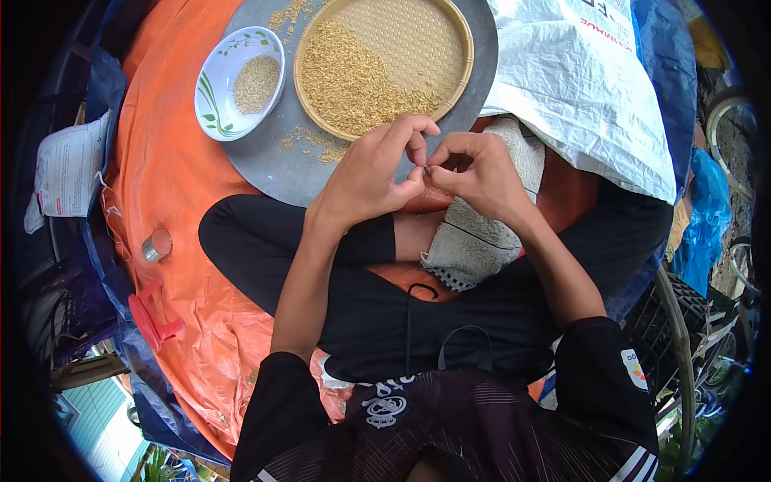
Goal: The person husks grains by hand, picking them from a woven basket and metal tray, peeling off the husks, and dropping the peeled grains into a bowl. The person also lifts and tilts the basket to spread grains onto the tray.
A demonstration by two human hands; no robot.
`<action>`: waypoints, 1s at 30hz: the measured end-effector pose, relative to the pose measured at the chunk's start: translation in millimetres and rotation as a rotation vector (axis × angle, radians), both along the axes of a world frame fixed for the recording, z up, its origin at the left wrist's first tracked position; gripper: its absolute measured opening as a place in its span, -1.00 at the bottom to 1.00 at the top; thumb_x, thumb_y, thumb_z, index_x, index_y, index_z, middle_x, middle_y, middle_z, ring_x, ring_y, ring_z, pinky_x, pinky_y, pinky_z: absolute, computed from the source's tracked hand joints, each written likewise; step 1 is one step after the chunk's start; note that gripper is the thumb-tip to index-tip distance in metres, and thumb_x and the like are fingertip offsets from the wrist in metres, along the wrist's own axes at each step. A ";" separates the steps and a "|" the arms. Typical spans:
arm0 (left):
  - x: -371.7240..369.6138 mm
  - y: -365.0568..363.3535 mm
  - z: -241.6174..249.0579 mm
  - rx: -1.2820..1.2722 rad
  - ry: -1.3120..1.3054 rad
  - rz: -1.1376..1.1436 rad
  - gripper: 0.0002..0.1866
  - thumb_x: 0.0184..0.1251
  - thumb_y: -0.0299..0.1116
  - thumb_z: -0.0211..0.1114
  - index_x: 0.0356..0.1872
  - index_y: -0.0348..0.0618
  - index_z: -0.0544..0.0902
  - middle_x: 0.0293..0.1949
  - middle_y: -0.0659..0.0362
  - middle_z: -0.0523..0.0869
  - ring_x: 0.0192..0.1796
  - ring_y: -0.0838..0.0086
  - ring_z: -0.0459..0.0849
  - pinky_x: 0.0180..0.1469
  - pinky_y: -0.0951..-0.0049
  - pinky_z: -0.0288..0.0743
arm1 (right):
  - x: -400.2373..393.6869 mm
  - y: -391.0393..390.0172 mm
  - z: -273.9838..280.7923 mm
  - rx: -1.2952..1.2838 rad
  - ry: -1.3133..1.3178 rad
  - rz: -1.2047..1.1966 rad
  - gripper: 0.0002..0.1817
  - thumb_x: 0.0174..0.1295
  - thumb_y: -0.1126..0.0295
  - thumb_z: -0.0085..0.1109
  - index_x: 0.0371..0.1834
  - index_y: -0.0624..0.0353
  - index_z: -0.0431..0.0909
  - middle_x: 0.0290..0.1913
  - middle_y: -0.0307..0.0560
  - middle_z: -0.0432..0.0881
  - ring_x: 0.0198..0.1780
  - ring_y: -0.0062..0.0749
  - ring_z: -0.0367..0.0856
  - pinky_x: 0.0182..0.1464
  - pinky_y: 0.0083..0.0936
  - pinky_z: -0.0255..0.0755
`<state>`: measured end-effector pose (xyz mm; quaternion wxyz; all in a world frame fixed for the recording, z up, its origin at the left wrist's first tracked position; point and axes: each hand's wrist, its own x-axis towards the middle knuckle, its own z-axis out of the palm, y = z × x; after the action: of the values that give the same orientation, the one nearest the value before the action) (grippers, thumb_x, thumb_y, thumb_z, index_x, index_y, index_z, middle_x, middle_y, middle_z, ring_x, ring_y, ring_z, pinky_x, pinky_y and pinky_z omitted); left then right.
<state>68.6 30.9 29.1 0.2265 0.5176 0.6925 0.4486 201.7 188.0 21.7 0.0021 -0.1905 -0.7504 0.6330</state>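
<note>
Currently, the left hand [365, 175] and right hand [484, 173] meet at the fingertips, just nearer the body than the woven tray [414, 44]; whether they clamp a grain cannot be told. Risk: a slack pinch could lose any small piece off the tray, and a wrist knocking its rim could spill the contents. Grains [341, 84], golden and slender, lie heaped in the tray's left and near portions.
</note>
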 end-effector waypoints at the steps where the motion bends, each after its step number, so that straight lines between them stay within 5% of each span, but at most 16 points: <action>1: 0.1 -0.9 -2.7 -0.005 -0.008 0.005 -0.47 0.12 -0.62 0.38 0.16 -0.15 0.51 -0.34 0.20 0.68 -0.26 0.40 0.70 -0.14 0.36 0.57 | 0.1 0.5 -1.3 -0.006 0.006 0.003 -0.84 0.09 0.46 0.39 -0.32 0.34 0.75 -0.44 -0.10 0.75 -0.42 -0.57 0.64 -0.31 -0.50 0.53; 14: -1.6 -1.8 -1.7 0.008 -0.033 -0.029 -0.51 0.16 -0.64 0.37 0.14 -0.20 0.48 -0.33 0.11 0.70 -0.28 0.28 0.75 -0.18 0.29 0.63 | -0.4 3.2 -3.5 -0.030 -0.019 0.048 -0.83 0.10 0.43 0.35 -0.34 0.34 0.74 -0.51 -0.16 0.71 -0.45 -0.64 0.58 -0.35 -0.51 0.47; 17: -1.8 -3.6 -3.4 -0.040 -0.076 -0.027 -0.49 0.14 -0.64 0.39 0.15 -0.18 0.50 -0.32 0.21 0.70 -0.24 0.44 0.70 -0.09 0.40 0.57 | -0.2 2.7 -2.5 -0.047 -0.023 0.054 -0.83 0.10 0.43 0.36 -0.35 0.35 0.74 -0.51 -0.16 0.71 -0.45 -0.65 0.58 -0.36 -0.51 0.47; 30: -0.2 -3.6 -2.2 -0.052 -0.125 -0.068 -0.51 0.12 -0.66 0.34 0.13 -0.23 0.53 -0.34 0.15 0.71 -0.27 0.38 0.75 -0.13 0.35 0.62 | 1.1 0.1 -4.0 -0.044 -0.044 0.082 -0.86 0.10 0.45 0.35 -0.42 0.34 0.71 -0.56 -0.17 0.66 -0.47 -0.65 0.57 -0.38 -0.52 0.44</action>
<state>68.4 27.2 26.9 0.2978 0.5059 0.6702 0.4540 202.9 188.1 17.7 -0.0447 -0.1733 -0.7433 0.6446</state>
